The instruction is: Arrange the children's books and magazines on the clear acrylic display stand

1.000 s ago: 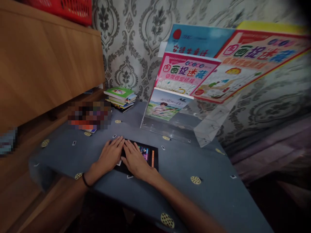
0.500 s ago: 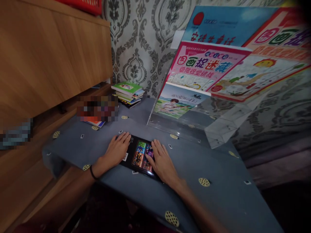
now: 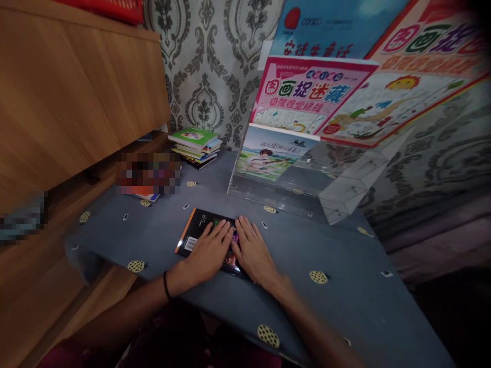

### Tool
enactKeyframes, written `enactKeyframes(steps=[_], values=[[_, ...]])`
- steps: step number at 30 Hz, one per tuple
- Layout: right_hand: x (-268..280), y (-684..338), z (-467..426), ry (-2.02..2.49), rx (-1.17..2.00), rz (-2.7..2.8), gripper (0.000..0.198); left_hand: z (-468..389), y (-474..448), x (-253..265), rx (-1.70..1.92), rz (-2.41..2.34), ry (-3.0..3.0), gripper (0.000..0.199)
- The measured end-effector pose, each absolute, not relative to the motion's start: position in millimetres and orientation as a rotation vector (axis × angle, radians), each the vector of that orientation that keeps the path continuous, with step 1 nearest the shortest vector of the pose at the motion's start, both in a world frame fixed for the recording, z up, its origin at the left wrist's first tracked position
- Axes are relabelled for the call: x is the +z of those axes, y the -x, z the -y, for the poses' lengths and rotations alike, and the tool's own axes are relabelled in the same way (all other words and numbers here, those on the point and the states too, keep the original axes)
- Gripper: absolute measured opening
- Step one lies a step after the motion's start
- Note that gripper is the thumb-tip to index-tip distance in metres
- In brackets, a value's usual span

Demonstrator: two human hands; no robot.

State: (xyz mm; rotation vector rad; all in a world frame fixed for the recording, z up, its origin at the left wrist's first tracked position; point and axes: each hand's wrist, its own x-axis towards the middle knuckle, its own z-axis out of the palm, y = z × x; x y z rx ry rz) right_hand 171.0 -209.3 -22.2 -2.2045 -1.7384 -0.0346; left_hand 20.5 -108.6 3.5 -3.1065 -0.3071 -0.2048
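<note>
A dark book (image 3: 191, 231) with an orange spine edge and a white barcode label lies flat on the blue tablecloth, colourful pictures partly showing on its cover. My left hand (image 3: 213, 249) rests palm down across the middle of it, fingers stretched out. Beside it, my right hand (image 3: 253, 250) lies flat over the book's right end, covering that edge. The two hands are close together, and neither grips anything. A black band (image 3: 166, 285) circles my left wrist.
A clear acrylic stand (image 3: 264, 191) holding several picture books (image 3: 307, 92) rises behind the hands to the right. Stacked books (image 3: 195, 145) sit at the back by the wall. Another, blurred book pile (image 3: 148, 176) is at left, near a wooden cabinet (image 3: 84, 97).
My left hand has slid right across the book, from its left end to the middle, uncovering the orange edge and barcode. My right hand stays on the right end. The view has shifted slightly.
</note>
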Motion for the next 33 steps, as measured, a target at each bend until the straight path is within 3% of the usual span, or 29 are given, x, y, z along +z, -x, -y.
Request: enactKeyframes(steps=[21, 26, 33], values=[[4, -139, 210, 2.172, -0.098, 1.874, 0.051, 52, 49, -5, -0.414, 0.619, 3.053, 0.047], [8, -77, 209, 1.89, -0.053, 2.163, 0.068, 53, 48, -8, -0.443, 0.619, 3.077, 0.047], [0, -80, 241, 1.948, -0.045, 2.109, 0.078, 52, 48, -6, -0.472, 0.618, 3.091, 0.046]])
